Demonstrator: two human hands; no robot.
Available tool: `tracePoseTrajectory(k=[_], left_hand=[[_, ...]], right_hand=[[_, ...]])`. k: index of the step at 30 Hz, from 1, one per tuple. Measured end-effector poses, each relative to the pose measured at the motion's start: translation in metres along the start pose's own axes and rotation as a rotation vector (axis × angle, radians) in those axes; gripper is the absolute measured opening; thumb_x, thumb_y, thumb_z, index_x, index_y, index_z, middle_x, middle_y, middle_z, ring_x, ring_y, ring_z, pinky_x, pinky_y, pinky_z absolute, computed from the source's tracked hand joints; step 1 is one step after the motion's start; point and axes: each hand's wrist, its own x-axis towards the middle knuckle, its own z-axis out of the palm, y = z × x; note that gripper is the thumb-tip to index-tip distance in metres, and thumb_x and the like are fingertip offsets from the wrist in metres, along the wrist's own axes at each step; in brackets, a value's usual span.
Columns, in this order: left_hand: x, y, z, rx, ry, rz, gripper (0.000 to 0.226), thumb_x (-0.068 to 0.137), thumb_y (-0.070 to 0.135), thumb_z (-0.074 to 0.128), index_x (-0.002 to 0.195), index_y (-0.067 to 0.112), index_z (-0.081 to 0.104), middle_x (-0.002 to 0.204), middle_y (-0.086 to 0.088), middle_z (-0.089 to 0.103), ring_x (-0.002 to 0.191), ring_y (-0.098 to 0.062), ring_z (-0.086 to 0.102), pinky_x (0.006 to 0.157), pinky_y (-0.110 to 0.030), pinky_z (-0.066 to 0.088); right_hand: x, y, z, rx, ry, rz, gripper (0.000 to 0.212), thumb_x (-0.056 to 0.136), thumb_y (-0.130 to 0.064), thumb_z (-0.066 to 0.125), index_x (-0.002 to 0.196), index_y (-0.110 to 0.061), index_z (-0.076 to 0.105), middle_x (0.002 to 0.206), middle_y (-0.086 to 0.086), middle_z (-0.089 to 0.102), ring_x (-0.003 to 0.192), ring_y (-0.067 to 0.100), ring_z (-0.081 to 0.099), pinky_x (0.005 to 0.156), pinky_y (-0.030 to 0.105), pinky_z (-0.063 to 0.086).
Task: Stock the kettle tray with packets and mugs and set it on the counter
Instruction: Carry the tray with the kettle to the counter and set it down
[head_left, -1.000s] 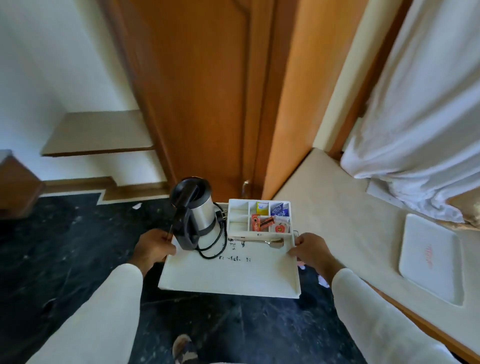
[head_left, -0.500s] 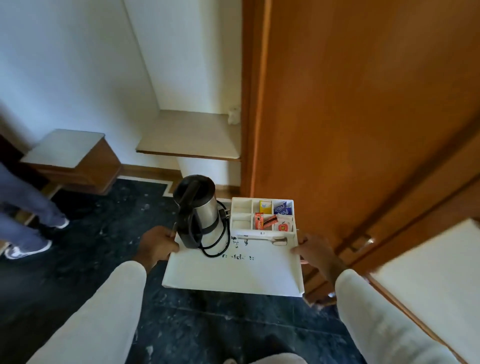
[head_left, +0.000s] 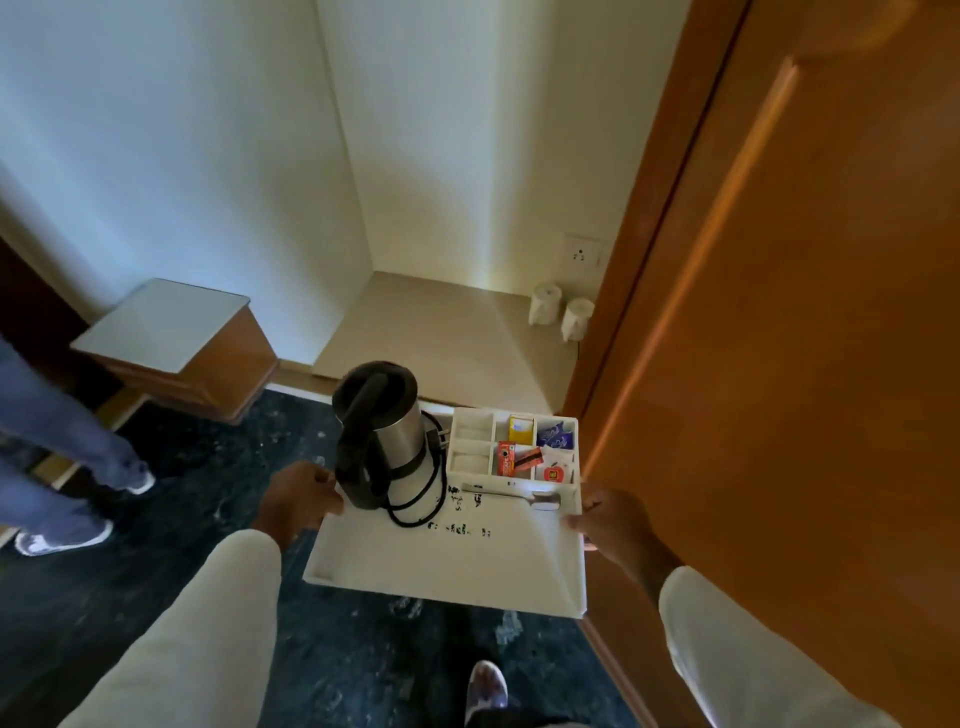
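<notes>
Left hand (head_left: 298, 501) clamped on left rim of flat white plastic tray (head_left: 441, 561); right hand (head_left: 610, 522) clamped on right rim. Tray carried in air over dark marble floor (head_left: 156, 597), short of beige alcove desk (head_left: 447, 332).

Risks: tall steel-and-black kettle (head_left: 382, 436) is top-heavy, would tip if tray tilts. Loose black cord (head_left: 421, 499) could slide. Right edge near orange wooden door (head_left: 805, 364), could knock it.

Coloured packets (head_left: 535, 452) sit in divider box (head_left: 511, 449); labels unreadable. Two white mugs (head_left: 561, 310) at desk's back right, not yet on tray. Fingers under rims hidden. Bystander's legs (head_left: 62, 467) cut off at left.
</notes>
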Motion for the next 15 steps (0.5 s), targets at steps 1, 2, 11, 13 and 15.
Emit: tracePoseTrajectory(k=[1, 2, 11, 13, 15], left_hand=[[0.023, 0.006, -0.009, 0.004, 0.009, -0.009, 0.017, 0.075, -0.001, 0.079, 0.071, 0.012, 0.069, 0.083, -0.016, 0.071, 0.071, -0.028, 0.069, 0.068, -0.039, 0.060], [0.038, 0.011, -0.015, 0.017, 0.014, -0.011, 0.016, 0.075, -0.001, 0.079, 0.072, 0.011, 0.070, 0.085, -0.017, 0.072, 0.072, -0.028, 0.069, 0.073, -0.041, 0.061], [0.187, 0.041, -0.056, 0.040, 0.021, -0.050, 0.012, 0.072, 0.001, 0.082, 0.082, 0.006, 0.076, 0.084, -0.015, 0.074, 0.076, -0.030, 0.071, 0.077, -0.046, 0.064], [0.226, 0.051, -0.064, 0.055, -0.007, -0.043, 0.014, 0.075, 0.001, 0.082, 0.079, 0.009, 0.071, 0.088, -0.015, 0.073, 0.078, -0.029, 0.070, 0.077, -0.046, 0.064], [0.263, 0.061, -0.069, 0.094, -0.037, -0.030, 0.015, 0.077, 0.004, 0.082, 0.081, 0.010, 0.069, 0.092, -0.016, 0.072, 0.075, -0.026, 0.068, 0.074, -0.041, 0.063]], right_hand=[[0.021, -0.013, 0.003, -0.011, 0.001, 0.005, 0.019, 0.090, -0.021, 0.075, 0.105, -0.011, 0.069, 0.104, 0.004, 0.074, 0.093, 0.025, 0.073, 0.086, 0.041, 0.061], [0.033, -0.025, 0.003, -0.020, 0.002, 0.010, 0.019, 0.090, -0.021, 0.075, 0.103, -0.010, 0.068, 0.102, 0.004, 0.074, 0.091, 0.025, 0.073, 0.087, 0.041, 0.061], [0.168, -0.106, 0.026, -0.200, 0.021, 0.064, 0.026, 0.091, -0.030, 0.073, 0.102, -0.007, 0.067, 0.100, 0.009, 0.074, 0.086, 0.024, 0.071, 0.089, 0.038, 0.060], [0.198, -0.126, 0.032, -0.217, 0.057, 0.089, 0.028, 0.091, -0.032, 0.072, 0.106, -0.009, 0.067, 0.103, 0.009, 0.072, 0.089, 0.022, 0.069, 0.090, 0.035, 0.059], [0.225, -0.141, 0.038, -0.198, 0.075, 0.123, 0.030, 0.090, -0.033, 0.074, 0.107, -0.008, 0.067, 0.104, 0.009, 0.072, 0.092, 0.022, 0.068, 0.089, 0.033, 0.058]])
